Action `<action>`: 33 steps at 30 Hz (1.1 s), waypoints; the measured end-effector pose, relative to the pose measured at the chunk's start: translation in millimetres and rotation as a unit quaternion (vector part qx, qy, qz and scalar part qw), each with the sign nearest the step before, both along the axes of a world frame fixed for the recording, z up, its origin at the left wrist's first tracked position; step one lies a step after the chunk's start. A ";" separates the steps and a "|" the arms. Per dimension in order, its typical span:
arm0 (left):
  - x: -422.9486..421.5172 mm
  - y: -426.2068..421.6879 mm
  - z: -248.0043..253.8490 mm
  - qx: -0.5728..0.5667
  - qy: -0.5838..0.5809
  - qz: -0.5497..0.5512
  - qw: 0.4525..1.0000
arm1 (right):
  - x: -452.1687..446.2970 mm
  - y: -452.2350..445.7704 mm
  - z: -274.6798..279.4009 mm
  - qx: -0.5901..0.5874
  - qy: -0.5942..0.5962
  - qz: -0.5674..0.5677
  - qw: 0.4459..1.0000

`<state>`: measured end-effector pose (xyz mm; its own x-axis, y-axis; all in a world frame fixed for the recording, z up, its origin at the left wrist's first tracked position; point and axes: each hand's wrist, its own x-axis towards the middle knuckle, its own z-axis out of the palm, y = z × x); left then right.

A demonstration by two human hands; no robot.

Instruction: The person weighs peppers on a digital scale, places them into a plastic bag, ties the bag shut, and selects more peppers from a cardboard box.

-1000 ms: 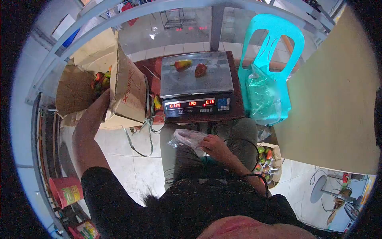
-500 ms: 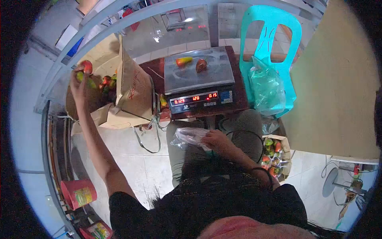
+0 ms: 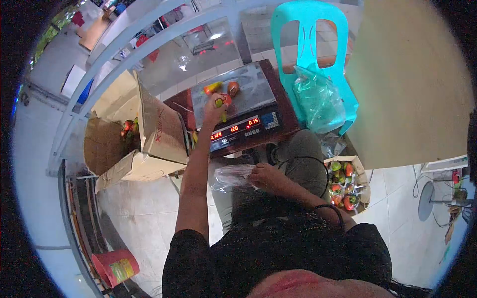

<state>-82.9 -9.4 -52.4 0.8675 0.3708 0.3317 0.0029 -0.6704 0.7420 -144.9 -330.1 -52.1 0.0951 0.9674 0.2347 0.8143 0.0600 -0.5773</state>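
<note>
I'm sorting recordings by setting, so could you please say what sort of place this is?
Perhaps a produce-packing or selling spot: a digital scale bears what look like peppers, a cardboard box holds more, and the right hand holds a plastic bag.

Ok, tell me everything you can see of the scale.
The digital scale has a flat grey platform, metal by its look, and a dark front panel with lit red readouts, two of them showing 1.20 and 0.15, and a bluish keypad at the right. It stands on a reddish-brown table, slanted in view. Two peppers rest on the platform; the left hand holds at least one more near its front edge, contact unclear.
</note>
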 end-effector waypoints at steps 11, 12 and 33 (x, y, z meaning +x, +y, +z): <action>-10.5 40.6 -43.3 -0.068 0.007 0.025 0.997 | -0.7 9.4 -7.5 0.049 -0.035 0.037 0.998; -21.4 33.7 -27.0 -0.139 0.031 0.062 0.988 | -2.8 6.9 -8.8 0.036 -0.024 0.024 0.999; -71.4 28.3 48.7 -0.420 0.030 0.082 0.903 | -1.0 11.1 -10.4 -0.014 -0.021 0.045 0.999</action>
